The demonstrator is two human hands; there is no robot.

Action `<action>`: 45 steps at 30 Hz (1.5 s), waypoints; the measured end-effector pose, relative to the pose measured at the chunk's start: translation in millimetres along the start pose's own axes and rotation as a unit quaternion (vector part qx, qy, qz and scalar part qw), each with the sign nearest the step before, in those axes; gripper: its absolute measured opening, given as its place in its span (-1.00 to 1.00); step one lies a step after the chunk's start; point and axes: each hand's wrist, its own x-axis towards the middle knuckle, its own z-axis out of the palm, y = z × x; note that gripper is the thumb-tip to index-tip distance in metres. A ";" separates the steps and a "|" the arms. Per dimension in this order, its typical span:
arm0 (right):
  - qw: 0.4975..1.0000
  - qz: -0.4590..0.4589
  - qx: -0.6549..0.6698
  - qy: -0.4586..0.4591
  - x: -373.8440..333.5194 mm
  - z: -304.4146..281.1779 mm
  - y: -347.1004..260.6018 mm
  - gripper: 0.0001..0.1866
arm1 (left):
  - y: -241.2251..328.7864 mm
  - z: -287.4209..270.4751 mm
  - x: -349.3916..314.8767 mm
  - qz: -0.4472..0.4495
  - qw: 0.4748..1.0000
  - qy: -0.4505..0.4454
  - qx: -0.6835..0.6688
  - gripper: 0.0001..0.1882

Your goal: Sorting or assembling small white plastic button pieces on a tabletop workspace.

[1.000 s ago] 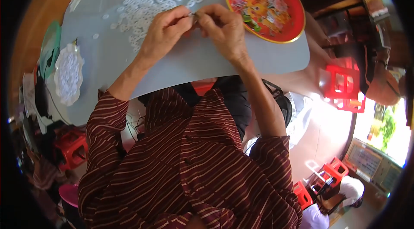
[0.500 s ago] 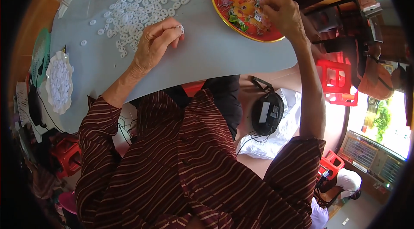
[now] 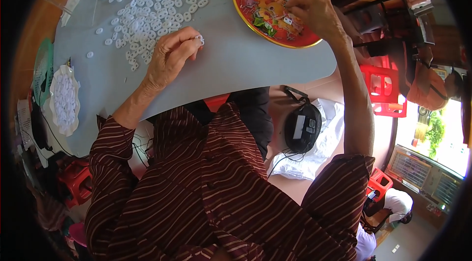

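My left hand [image 3: 172, 55], over the grey table [image 3: 236, 64], pinches a small white plastic piece [image 3: 200, 39] between thumb and fingertips. To its upper left lies a loose heap of small white oval pieces with two holes [image 3: 152, 20]. My right hand [image 3: 318, 16] reaches over the round red tray [image 3: 244, 11] with a gold rim and a floral picture. Its thumb and fingers are closed together above the tray's middle; what they hold, if anything, is too small to make out. A white piece [image 3: 288, 21] and tiny scattered bits show in the tray.
At the left table edge stands a scalloped white dish [image 3: 64, 99] full of small white parts, near a green mesh basket [image 3: 44, 67]. A black bag [image 3: 303, 128] lies below the table on white plastic. Red stools [image 3: 381, 89] and other people are at the right.
The view has shifted a little, so table things sit slightly further left. My right hand stays over the tray with fingers pinched; my left still grips the white piece.
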 end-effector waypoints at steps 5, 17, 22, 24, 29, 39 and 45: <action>0.995 0.004 -0.046 -0.089 3.6 -3.8 -16.1 -0.83 | 0.2 0.0 0.1 0.006 1.000 -0.004 0.014 -0.83; 0.990 0.019 -0.101 -0.099 5.2 0.6 -17.9 -0.82 | 0.3 1.4 -0.3 0.006 1.000 -0.012 0.018 -0.83; 0.985 0.014 -0.149 -0.087 14.2 7.6 -17.7 -0.84 | 0.8 1.6 -0.2 0.013 1.000 -0.008 0.019 -0.83; 0.984 0.001 -0.158 -0.088 16.2 8.8 -16.1 -0.85 | 0.0 0.7 0.1 0.014 1.000 -0.008 0.023 -0.82; 0.979 0.015 -0.166 -0.120 18.5 2.1 -20.7 -0.83 | 0.0 0.4 1.6 0.003 1.000 -0.006 0.016 -0.80; 0.847 0.128 0.516 -0.012 -34.6 83.3 -129.3 -0.91 | -3.2 -3.0 0.7 -0.011 0.998 0.032 -0.053 -0.78; 0.781 0.133 0.606 0.074 -27.9 114.0 -143.0 -0.86 | -4.7 -1.6 0.8 0.004 0.997 0.044 -0.059 -0.80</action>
